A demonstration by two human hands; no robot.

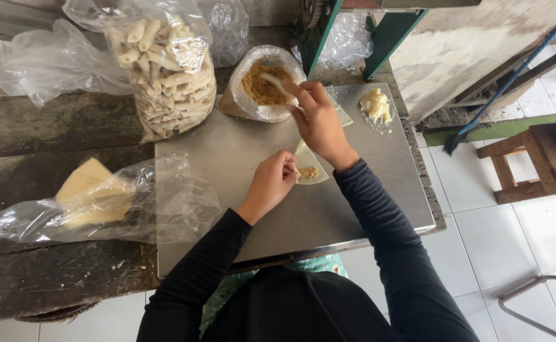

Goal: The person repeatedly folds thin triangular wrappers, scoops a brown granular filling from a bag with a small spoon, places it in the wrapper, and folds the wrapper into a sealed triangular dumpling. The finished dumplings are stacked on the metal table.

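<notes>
- Nearest the camera, 2 black long sleeves reach up from the 6 o'clock edge over a smooth, dull grey metal sheet (pixel 354 202) laid on a dark, rough wooden desk (pixel 50 126).
- The left hand (pixel 271 182), near the middle of the sheet, is closed in a pinch on the left edge of a thin, pale, roughly triangular wrapper (pixel 309 159) lying flat on the metal.
- A small mound of crumbly brown filling (pixel 308 172) sits on the wrapper, just beside the left fingertips.
- At 9 o'clock from the left hand, a crinkled clear plastic bag (pixel 164 202) lies on its side, holding a flat stack of pale yellow wrapper sheets (pixel 91 193).
- The right hand (pixel 319 120), at 12 o'clock from the wrapper, grips a pale spoon (pixel 273 80) between thumb and fingers; its bowl end dips into the filling bag.
- That open plastic bag (pixel 256 107), its rim rolled down, holds coarse, sandy brown filling crumbs (pixel 260 88).
- At 2 o'clock from the wrapper, a lumpy blob of whitish paste (pixel 376 104) sits on the metal sheet near its far corner.
- At 11 o'clock, a tall clear bag (pixel 170 69) is packed with short, pale, tube-shaped rolls.
- Farthest, loose crumpled clear plastic (pixel 43 60) lies along the desk's far edge.
</notes>
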